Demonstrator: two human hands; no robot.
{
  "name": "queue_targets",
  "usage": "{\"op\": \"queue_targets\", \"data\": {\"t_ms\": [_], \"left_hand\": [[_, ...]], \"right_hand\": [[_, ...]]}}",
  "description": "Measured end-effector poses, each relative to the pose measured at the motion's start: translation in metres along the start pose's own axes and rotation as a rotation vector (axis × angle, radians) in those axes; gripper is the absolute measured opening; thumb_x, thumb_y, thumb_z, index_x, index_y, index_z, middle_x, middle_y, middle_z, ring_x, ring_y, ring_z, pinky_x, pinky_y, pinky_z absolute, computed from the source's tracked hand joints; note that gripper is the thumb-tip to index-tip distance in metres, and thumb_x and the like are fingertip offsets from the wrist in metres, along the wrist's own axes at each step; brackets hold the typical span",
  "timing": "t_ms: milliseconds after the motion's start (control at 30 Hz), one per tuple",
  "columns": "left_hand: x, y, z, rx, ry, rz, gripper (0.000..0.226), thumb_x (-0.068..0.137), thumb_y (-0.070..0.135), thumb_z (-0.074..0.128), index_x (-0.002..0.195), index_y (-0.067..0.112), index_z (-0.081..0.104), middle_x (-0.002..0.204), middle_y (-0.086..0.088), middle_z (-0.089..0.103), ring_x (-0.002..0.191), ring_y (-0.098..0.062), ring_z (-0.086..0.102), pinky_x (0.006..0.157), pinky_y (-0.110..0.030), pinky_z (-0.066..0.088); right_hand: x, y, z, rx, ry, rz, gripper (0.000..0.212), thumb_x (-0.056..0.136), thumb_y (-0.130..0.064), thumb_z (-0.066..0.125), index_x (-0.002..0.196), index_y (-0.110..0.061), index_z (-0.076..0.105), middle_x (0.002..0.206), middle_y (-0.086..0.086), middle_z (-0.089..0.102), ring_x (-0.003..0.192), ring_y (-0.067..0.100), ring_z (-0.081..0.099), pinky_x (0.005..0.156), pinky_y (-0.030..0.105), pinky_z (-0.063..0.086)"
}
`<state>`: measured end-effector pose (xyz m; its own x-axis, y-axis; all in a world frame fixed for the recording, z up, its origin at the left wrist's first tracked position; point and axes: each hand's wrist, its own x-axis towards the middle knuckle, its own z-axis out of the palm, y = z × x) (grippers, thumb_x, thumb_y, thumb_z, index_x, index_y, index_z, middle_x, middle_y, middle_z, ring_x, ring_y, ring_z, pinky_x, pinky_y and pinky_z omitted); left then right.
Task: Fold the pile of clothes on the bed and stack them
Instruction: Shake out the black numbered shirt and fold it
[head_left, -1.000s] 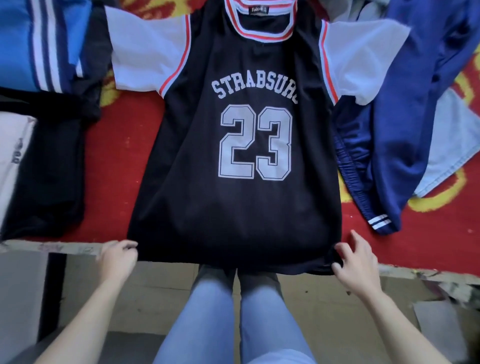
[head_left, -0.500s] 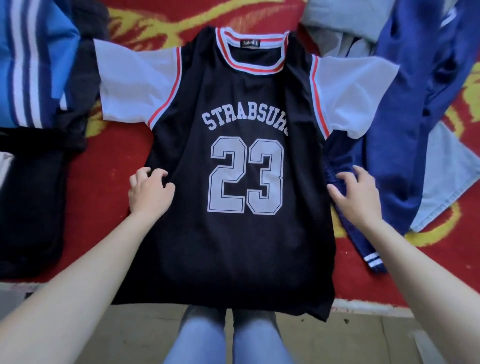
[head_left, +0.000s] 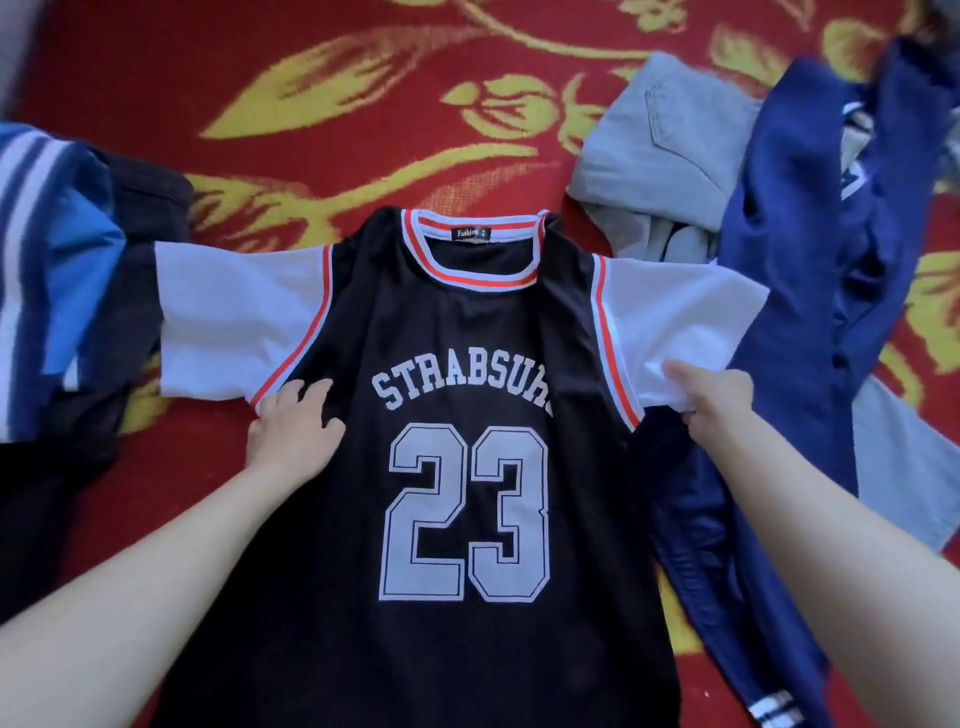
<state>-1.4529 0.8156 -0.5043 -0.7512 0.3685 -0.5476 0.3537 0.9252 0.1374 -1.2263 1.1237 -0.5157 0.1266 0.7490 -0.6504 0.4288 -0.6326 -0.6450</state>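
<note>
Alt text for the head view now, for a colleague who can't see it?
A black jersey numbered 23 lies face up on a red floral bedspread; the left hand rests on its chest, the right hand pinches its white sleeve.

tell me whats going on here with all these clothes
A person is folding a black number 23 jersey spread face up on the red bedspread. The left hand presses on its chest by the armhole, while the right hand grips the lower edge of the white sleeve on that side. A navy garment and grey jeans lie unfolded to the right.
</note>
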Motion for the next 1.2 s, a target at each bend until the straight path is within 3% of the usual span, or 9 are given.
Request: {"op": "queue_targets", "data": {"t_ms": [300,433,500,600,700,800,900,1033,1200], "left_hand": [[0.017,0.004,-0.005,0.011,-0.008,0.0,0.053,0.093,0.023,0.045,0.144,0.019,0.031,0.148,-0.009,0.031,0.134,-0.031,0.025,0.107,-0.043,0.026],[0.018,0.004,-0.004,-0.03,0.072,0.008,0.048,0.092,0.021,0.046,0.14,0.017,0.039,0.145,-0.009,0.037,0.131,-0.032,0.03,0.105,-0.044,0.027],[0.019,-0.001,-0.006,-0.015,0.168,-0.001,0.044,0.092,0.019,0.048,0.135,0.014,0.046,0.139,-0.012,0.043,0.127,-0.033,0.034,0.102,-0.045,0.029],[0.024,-0.011,-0.012,-0.115,0.298,-0.107,0.041,0.09,0.016,0.05,0.13,0.01,0.05,0.131,-0.021,0.043,0.124,-0.036,0.035,0.101,-0.047,0.029],[0.03,-0.025,-0.015,-0.325,0.311,-0.337,0.044,0.091,0.02,0.049,0.133,0.01,0.043,0.137,-0.023,0.036,0.127,-0.038,0.032,0.104,-0.048,0.027],[0.039,-0.042,-0.007,-0.611,0.326,-0.513,0.049,0.087,0.019,0.052,0.133,0.006,0.041,0.136,-0.022,0.039,0.123,-0.037,0.04,0.103,-0.043,0.034],[0.045,-0.048,-0.005,-1.033,0.358,-0.638,0.017,0.083,0.014,0.053,0.098,0.007,0.051,0.103,-0.011,0.055,0.09,-0.026,0.055,0.081,-0.037,0.047],[0.053,-0.054,-0.023,-1.553,0.183,-0.728,0.008,0.095,0.021,0.046,0.092,0.015,0.049,0.1,0.001,0.052,0.094,-0.011,0.052,0.085,-0.021,0.044],[0.062,-0.059,-0.038,-1.79,0.142,-0.756,0.026,0.093,0.024,0.051,0.07,0.022,0.04,0.059,0.012,0.049,0.057,-0.002,0.041,0.052,-0.012,0.032]], "right_hand": [[0.033,-0.024,-0.088,-0.095,0.425,-0.304,0.031,0.072,-0.012,0.061,0.057,-0.017,0.035,0.061,-0.004,0.035,0.071,0.014,0.037,0.048,0.023,0.034],[0.038,-0.013,-0.102,-0.135,0.234,-0.244,0.041,0.049,-0.037,0.067,0.055,-0.02,0.031,0.059,0.001,0.036,0.057,0.012,0.036,0.048,0.027,0.028],[0.036,-0.011,-0.103,-0.132,0.127,-0.204,0.041,0.066,-0.025,0.074,0.055,-0.018,0.035,0.053,0.0,0.039,0.037,0.002,0.039,0.034,0.013,0.025],[0.04,-0.011,-0.108,-0.044,0.139,-0.083,0.019,0.081,-0.015,0.066,0.07,-0.014,0.05,0.056,0.001,0.057,0.035,0.01,0.05,0.031,0.01,0.033],[0.02,-0.021,-0.095,-0.044,0.333,-0.205,0.021,0.061,-0.019,0.056,0.06,-0.015,0.036,0.044,-0.007,0.039,0.041,0.009,0.03,0.044,0.026,0.033],[-0.044,-0.032,-0.053,-0.375,0.451,-0.659,0.03,0.071,-0.019,0.055,0.054,-0.019,0.03,0.056,0.004,0.028,0.054,0.017,0.026,0.057,0.032,0.022],[-0.077,-0.013,-0.012,-0.611,0.1,-1.111,0.016,0.072,-0.021,0.059,0.076,-0.008,0.067,0.08,0.014,0.065,0.081,0.032,0.058,0.072,0.041,0.041],[-0.082,0.02,0.015,-0.98,-0.675,-0.846,0.038,0.086,-0.03,0.063,0.121,-0.017,0.061,0.135,0.003,0.052,0.128,0.022,0.043,0.109,0.036,0.028],[-0.069,0.044,0.008,-1.109,-0.143,-1.241,0.046,0.085,-0.037,0.043,0.114,-0.007,0.063,0.123,0.025,0.057,0.117,0.042,0.049,0.09,0.049,0.042]]}}
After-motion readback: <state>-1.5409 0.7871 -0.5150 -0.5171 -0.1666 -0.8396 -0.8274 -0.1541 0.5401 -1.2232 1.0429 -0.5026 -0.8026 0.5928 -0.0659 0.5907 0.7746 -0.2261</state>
